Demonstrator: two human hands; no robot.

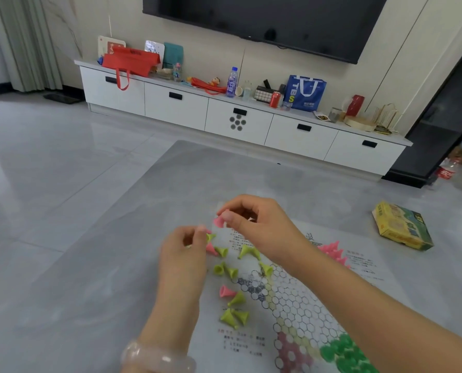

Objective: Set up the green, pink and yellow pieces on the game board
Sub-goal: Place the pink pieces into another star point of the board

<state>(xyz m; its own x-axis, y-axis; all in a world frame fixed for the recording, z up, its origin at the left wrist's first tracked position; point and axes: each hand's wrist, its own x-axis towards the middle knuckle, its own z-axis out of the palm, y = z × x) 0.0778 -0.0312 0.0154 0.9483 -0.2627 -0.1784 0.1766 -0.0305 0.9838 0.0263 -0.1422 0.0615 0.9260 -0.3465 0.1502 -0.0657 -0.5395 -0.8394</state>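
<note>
Pinching a pink piece, the right hand should be seating it upright beside the board's pink cluster (left hand is gripping others).

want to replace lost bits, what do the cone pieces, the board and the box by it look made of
Cone pieces: likely moulded plastic, uniform bright colour, soft sheen. The pink piece in the right hand looks alike. Game board: probably thin printed paper or plastic sheet, lying flat, pale and slightly see-through. Box: seemingly printed cardboard, with creased edges.
</note>
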